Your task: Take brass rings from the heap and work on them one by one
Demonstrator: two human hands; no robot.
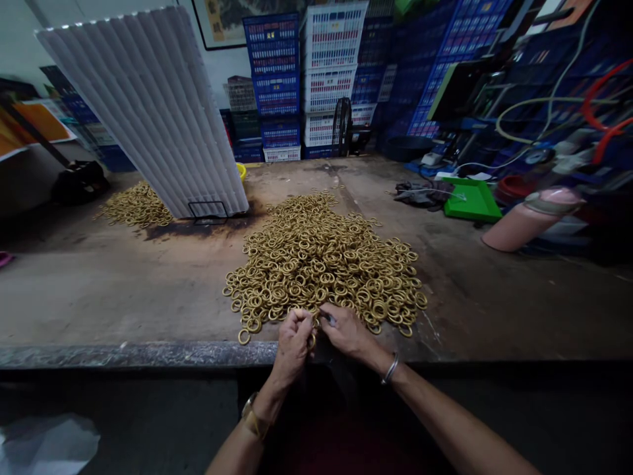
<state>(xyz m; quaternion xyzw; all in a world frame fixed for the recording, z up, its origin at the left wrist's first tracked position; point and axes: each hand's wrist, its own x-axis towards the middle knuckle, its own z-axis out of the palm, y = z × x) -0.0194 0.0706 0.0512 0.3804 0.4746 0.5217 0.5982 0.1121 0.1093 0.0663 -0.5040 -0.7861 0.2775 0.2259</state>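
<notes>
A large heap of brass-coloured rings point(321, 257) lies on the worn table point(99, 290), reaching close to its front edge. My left hand point(294, 336) is closed at the near side of the heap, with a brass ring point(312, 342) showing at its fingers. Just to the right, my right hand point(346, 328) is closed around a small dark tool point(327, 318), whose kind I cannot make out. The fingertips of both hands almost meet in front of the heap.
A tall corrugated white panel point(153, 112) stands in a wire holder at the left, beside a second ring pile point(136, 206). On the right are a green tray point(472, 198) and a pink bottle point(527, 221). Stacked crates point(274, 79) line the back.
</notes>
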